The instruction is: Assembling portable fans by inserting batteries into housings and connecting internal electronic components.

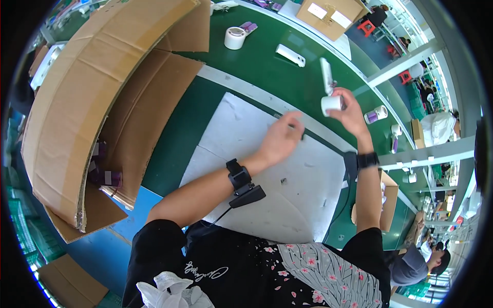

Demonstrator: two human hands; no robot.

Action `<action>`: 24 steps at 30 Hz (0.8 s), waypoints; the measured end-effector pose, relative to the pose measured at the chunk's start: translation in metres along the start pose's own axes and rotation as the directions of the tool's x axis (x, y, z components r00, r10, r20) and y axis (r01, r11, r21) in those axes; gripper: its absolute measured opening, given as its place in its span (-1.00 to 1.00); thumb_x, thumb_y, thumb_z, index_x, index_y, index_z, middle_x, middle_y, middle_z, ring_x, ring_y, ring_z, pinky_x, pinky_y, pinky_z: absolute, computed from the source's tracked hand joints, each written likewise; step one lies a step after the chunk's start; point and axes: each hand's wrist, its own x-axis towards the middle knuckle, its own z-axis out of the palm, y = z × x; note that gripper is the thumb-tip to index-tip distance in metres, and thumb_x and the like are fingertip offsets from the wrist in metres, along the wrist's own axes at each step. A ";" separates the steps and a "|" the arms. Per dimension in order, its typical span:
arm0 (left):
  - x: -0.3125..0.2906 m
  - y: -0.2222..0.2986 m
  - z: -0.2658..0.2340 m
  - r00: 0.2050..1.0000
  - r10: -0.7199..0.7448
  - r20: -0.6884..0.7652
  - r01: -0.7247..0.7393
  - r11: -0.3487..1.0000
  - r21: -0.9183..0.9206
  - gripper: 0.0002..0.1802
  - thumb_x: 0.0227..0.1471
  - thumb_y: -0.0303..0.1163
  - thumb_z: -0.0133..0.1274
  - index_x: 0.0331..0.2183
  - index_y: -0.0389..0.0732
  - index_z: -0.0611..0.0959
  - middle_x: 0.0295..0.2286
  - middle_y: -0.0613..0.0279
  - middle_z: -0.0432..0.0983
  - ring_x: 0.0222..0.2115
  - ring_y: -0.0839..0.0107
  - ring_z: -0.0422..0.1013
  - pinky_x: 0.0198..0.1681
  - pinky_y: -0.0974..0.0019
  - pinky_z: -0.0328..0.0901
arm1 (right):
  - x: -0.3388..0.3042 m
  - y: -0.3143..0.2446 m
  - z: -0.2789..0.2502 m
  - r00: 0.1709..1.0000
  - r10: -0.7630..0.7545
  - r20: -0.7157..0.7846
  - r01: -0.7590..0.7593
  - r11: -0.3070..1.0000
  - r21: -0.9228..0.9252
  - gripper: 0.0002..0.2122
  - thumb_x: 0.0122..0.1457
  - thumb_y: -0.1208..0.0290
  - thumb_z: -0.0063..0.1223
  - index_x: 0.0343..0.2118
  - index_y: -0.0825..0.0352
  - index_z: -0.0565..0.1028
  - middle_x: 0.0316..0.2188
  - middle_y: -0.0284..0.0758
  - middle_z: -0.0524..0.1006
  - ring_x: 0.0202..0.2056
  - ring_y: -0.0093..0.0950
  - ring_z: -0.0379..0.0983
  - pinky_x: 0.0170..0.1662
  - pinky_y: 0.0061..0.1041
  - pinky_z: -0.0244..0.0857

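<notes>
a green counter (246, 64) fills most of the view, with a big open cardboard carton (77, 108) at its left and a white mat (303, 210) laid in front of the person. the left forearm (197, 197) slants across the mat toward the upper right; the right forearm (368, 200) runs almost straight away from the body, past the mat's right side. the right hand (352, 113) is bent inward at the end of its reach, thumb and fingers pinching a white cylinder (332, 105) over the far strip of the counter, beyond the mat. the left hand (281, 138), blurred, hangs above the mat with fingers curled; whether its grip pinches anything cannot be told. just above the cylinder shows a slim white bar (326, 74); whether they are joined is unclear. the step in hand seems to be carrying the cylinder; the next move calls for a steady right pinch.
</notes>
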 end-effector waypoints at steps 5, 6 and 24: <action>0.003 0.035 -0.012 0.926 -0.375 -0.041 0.261 0.716 -0.648 -0.67 0.19 -0.25 -0.03 -0.06 -0.19 0.48 -0.21 0.19 0.49 -0.28 0.37 0.49 -0.26 0.33 0.43 | -0.081 -0.063 0.008 0.964 -0.114 0.239 0.123 0.992 -0.024 -0.59 -0.19 0.77 0.13 -0.22 0.28 0.40 -0.12 -0.37 0.38 -0.22 -0.53 0.35 -0.27 -0.55 0.29; 0.004 0.029 -0.010 0.926 -0.376 -0.019 0.278 0.716 -0.640 -0.67 0.19 -0.25 -0.03 -0.06 -0.19 0.48 -0.21 0.19 0.49 -0.28 0.37 0.49 -0.26 0.33 0.43 | -0.091 -0.064 0.013 0.967 -0.098 0.234 0.101 0.995 0.002 -0.61 -0.19 0.76 0.13 -0.23 0.29 0.40 -0.13 -0.37 0.38 -0.26 -0.52 0.34 -0.29 -0.55 0.28; 0.003 0.034 -0.025 0.955 -0.100 0.281 0.018 0.960 0.280 -0.62 0.12 -0.31 0.06 -0.03 -0.20 0.49 -0.19 0.24 0.49 -0.30 0.51 0.45 -0.29 0.43 0.34 | -0.230 -0.046 -0.023 0.838 0.425 -0.342 -0.545 0.688 -0.480 -0.72 -0.10 0.56 0.19 -0.26 0.39 0.45 -0.27 -0.11 0.46 -0.32 -0.26 0.46 -0.24 -0.43 0.34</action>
